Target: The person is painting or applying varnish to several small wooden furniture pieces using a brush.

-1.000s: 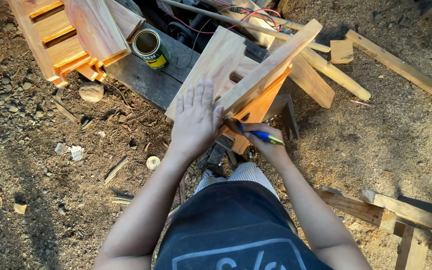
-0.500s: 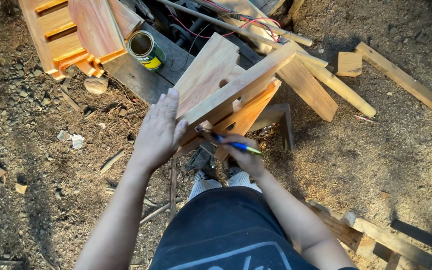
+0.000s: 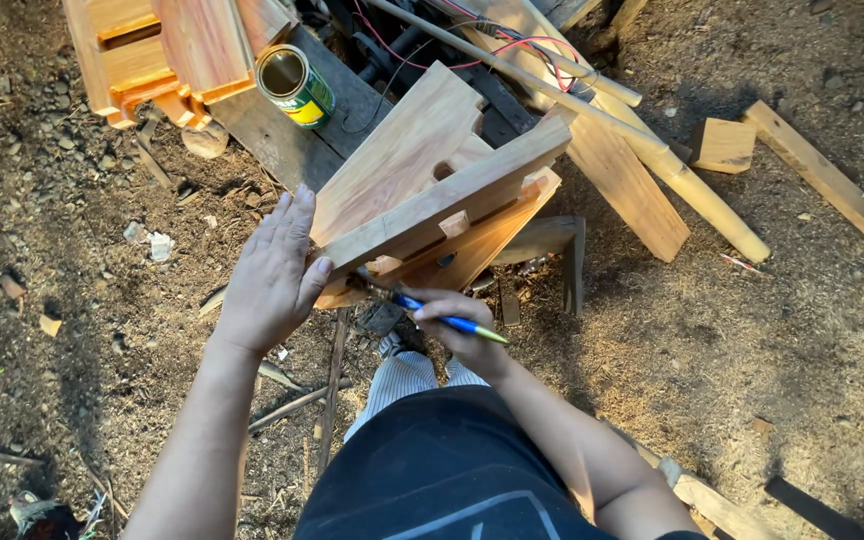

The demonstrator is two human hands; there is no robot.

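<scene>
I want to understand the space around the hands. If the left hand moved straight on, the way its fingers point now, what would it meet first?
The left hand lies flat against the wooden stool frame, fingers pointing up and away. Sliding on along the wood, it would probably meet the dark plank first, then the open tin can; depth is unclear.

The blue pen [image 3: 449, 322] shows only part of its barrel; the curled fingers of the right hand [image 3: 464, 333] cover its middle, and its tip sits in shadow under the pale wooden stool-like piece [image 3: 432, 195], too dark to tell whether it touches the wood. The left hand [image 3: 270, 275] lies flat over that piece's near corner, hiding the edge beneath the palm. The open metal can with a green and yellow label [image 3: 295, 85] shows a dark inside (contents impossible to make out). The orange-toned wooden frame [image 3: 142, 60] runs off the top edge. Red wires [image 3: 512, 45] vanish behind the boards.
</scene>
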